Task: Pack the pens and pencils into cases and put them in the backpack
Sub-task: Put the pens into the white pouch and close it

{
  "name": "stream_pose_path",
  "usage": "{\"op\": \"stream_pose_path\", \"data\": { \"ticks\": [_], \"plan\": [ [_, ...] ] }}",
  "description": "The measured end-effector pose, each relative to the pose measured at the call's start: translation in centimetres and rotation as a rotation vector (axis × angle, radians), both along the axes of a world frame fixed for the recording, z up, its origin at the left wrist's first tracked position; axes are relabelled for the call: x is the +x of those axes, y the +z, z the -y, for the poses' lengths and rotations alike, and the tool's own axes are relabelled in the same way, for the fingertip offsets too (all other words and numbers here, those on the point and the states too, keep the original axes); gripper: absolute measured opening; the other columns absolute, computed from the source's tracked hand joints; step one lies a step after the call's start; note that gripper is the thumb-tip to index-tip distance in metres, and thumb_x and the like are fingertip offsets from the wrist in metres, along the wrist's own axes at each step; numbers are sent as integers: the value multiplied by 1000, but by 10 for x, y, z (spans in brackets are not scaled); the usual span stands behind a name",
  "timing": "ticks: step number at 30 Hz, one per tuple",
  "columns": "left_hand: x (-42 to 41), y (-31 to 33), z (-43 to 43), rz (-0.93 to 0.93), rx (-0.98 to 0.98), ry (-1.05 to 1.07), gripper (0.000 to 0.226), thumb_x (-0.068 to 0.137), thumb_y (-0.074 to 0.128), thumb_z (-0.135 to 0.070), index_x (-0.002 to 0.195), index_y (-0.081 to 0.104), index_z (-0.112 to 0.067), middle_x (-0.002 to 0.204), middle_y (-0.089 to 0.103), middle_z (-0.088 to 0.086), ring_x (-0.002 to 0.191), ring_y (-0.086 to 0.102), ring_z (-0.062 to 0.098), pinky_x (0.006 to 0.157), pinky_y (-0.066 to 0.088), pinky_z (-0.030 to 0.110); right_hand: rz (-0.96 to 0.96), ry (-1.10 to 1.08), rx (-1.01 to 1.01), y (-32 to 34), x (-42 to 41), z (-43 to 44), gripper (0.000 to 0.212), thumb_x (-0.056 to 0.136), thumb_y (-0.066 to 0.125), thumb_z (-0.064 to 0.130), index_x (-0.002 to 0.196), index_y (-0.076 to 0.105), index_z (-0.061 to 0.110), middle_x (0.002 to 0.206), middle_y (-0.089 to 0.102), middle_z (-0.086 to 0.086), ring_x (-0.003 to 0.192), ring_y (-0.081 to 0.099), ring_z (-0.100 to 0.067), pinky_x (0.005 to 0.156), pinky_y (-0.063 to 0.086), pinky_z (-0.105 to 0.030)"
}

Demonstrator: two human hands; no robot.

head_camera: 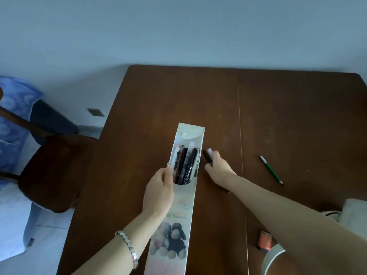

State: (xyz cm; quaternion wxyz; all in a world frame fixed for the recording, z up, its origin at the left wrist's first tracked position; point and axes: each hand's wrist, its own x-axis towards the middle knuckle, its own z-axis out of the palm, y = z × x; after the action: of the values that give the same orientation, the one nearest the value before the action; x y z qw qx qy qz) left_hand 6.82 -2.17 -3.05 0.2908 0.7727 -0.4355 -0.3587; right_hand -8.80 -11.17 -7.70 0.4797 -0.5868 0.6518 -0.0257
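1. Case (184, 205) stretches away from me over the surface (297, 116), its flap (191, 132) open at the far end. I cannot tell whether it lies flat or is lifted a little.
2. I see several pens (185, 165) packed inside it, their ends showing at the mouth below the flap.
3. My left hand (158, 193) grips the case at its left edge by the mouth, thumb over the front. A bracelet (128, 247) sits on that wrist.
4. My right hand (218, 167) is curled round a dark marker (208, 156) with a pale end, just right of the case. I cannot tell whether the marker touches the surface.
5. A green pencil (271, 170) lies alone on the surface, well apart to the right.
6. A small orange and black thing (265, 243) lies beside my right forearm, too blurred to name.
7. A pale thing (355, 213) shows at the right edge.
8. A chair (55, 171) stands left of the surface.
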Motion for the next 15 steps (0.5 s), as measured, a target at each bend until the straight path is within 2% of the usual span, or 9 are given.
{"op": "stream_pose_path", "data": {
  "ticks": [2,3,5,7,9,12,15],
  "plan": [
    [-3,-1,-2,12,6,-31,36,98,31,-39,82,55,-17,58,46,-9,53,45,8,42,36,9,224,-304,-100,19,-14,-1,45,96,40,10,137,25,19,85,62,-7,74,61,-21,69,54,-37],
    [-6,-1,-4,13,16,-48,35,98,31,-40,87,57,-17,62,50,-9,56,49,8,42,36,8,341,-436,-180,32,-21,-2,50,97,41,8,141,22,25,84,63,-7,74,63,-19,72,56,-34],
    [-11,-2,-7,17,29,-92,36,98,31,-41,93,59,-18,70,57,-7,63,55,8,46,35,7,607,-604,-316,62,-32,-4,63,97,41,3,144,13,34,92,64,-8,72,67,-17,71,57,-28],
    [-21,2,-11,32,27,-137,38,98,30,-40,80,53,-16,59,50,-7,54,49,8,42,31,7,859,-676,-383,95,-40,-12,66,96,39,-2,142,14,37,95,63,-8,68,67,-15,67,58,-27],
    [-33,9,-16,34,24,-165,41,98,31,-38,66,41,-15,49,37,-9,44,38,8,36,25,10,1050,-690,-382,119,-42,-25,62,94,38,-8,133,26,39,93,62,-9,67,63,-14,66,56,-26],
    [-51,17,-26,-9,16,-224,42,98,32,-38,60,40,-23,49,37,-8,44,39,10,36,26,10,1119,-688,-329,127,-38,-47,57,90,41,-14,118,40,36,88,60,-6,68,60,-11,70,53,-26],
    [-64,26,-36,-42,25,-301,36,99,28,-40,72,48,-27,58,46,-12,55,48,7,46,32,7,1123,-746,-267,121,-37,-65,54,88,42,-18,112,44,31,84,58,-5,68,59,-13,73,51,-29]
  ]
}}
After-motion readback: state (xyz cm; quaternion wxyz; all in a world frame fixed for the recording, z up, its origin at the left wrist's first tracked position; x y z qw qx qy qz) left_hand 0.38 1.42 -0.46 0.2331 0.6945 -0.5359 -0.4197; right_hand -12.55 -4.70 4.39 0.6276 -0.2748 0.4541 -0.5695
